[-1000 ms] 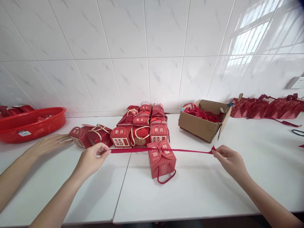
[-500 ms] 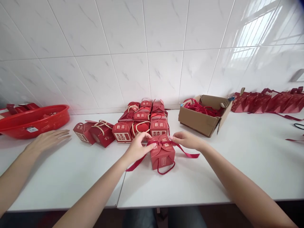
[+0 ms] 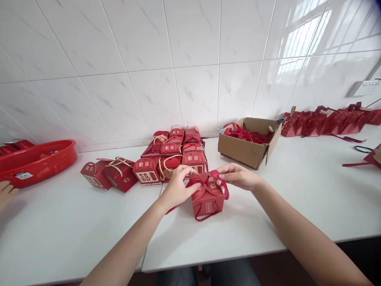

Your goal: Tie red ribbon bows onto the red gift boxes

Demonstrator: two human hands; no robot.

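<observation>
Two bare hands are working at one small red gift box (image 3: 207, 201), which is sitting upright near the table's front edge, directly before the person. Its curved top flaps are meeting in a petal shape and bearing pale lettering, while a twisted dark-red cord handle (image 3: 202, 219) is drooping down the side facing the person. A glossy crimson ribbon (image 3: 226, 192) is crossing the top, bunching at the middle and curling into a loop at the right. The right hand (image 3: 240, 177) is pinching that loop between thumb and fingers. The left hand (image 3: 177, 187) is resting its thumb on the top beside the bunched ribbon, its index finger lying just behind; whether it is gripping any ribbon, I cannot tell. A ribbon tail is trailing out below the left hand.

The white table (image 3: 253, 230) is showing a seam between two panels. Behind the work, similar red boxes (image 3: 193, 158) are standing in rows, and a cardboard box (image 3: 241, 151) is holding tangled ribbons. A red basin (image 3: 44, 165) is sitting at far left, near a co-worker's hand (image 3: 6, 193). Pale marbled tiles (image 3: 195, 35) are lining the wall, reflecting a bright window at upper right.
</observation>
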